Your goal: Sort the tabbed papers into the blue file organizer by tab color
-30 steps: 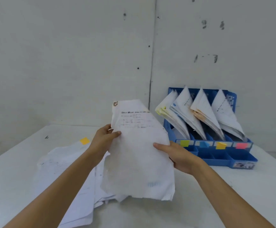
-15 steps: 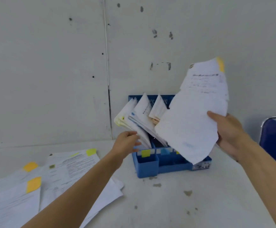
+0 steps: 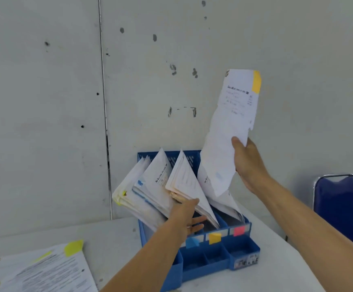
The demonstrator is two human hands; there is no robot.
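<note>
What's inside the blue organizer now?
Four leaning paper bundles fill the blue organizer's rear slots. The left hand reaches between the middle two; its arm hides the leftmost label. The held paper in the right hand partly covers the rightmost bundle.

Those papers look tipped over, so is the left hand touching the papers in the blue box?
Touching. The head view shows the left hand pressed flat against the leaning papers in the blue file organizer, with no gap between them.

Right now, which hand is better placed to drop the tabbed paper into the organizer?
Right. The right hand grips the paper above the organizer, while the left hand is busy pressing against the filed papers.
</note>
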